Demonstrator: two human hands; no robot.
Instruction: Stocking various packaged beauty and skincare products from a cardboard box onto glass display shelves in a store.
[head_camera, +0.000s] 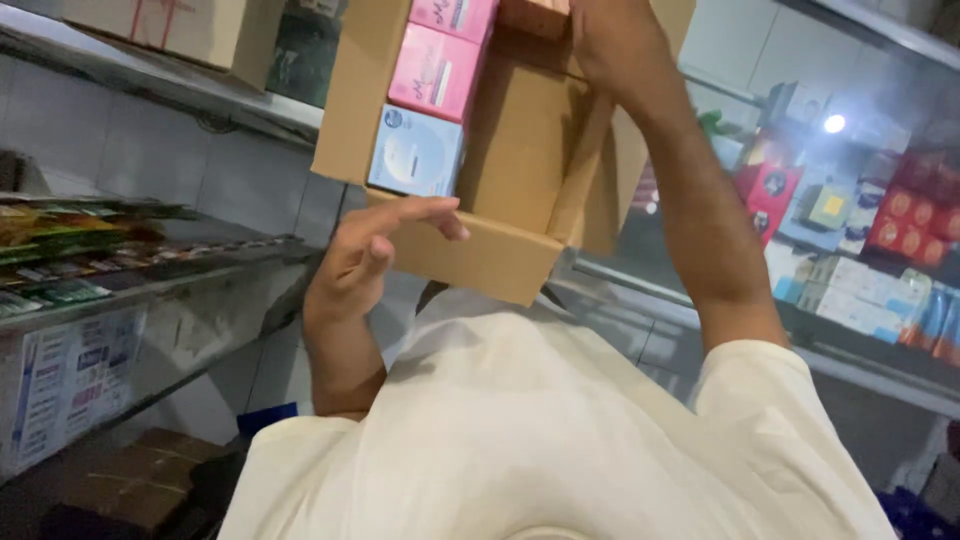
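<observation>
In a shop aisle, I hold an open cardboard carton (520, 150) above my chest, its mouth tipped toward me. My left hand (365, 250) props the lower edge, fingers loosely spread, not clamped. My right hand (615, 45) reaches into the top of the carton; whether it grips anything I cannot tell. Pink boxes (440, 60) and a pale blue box (415, 152) sit stacked against the carton's left wall. With only that light prop beneath, the carton could tilt further and spill them.
</observation>
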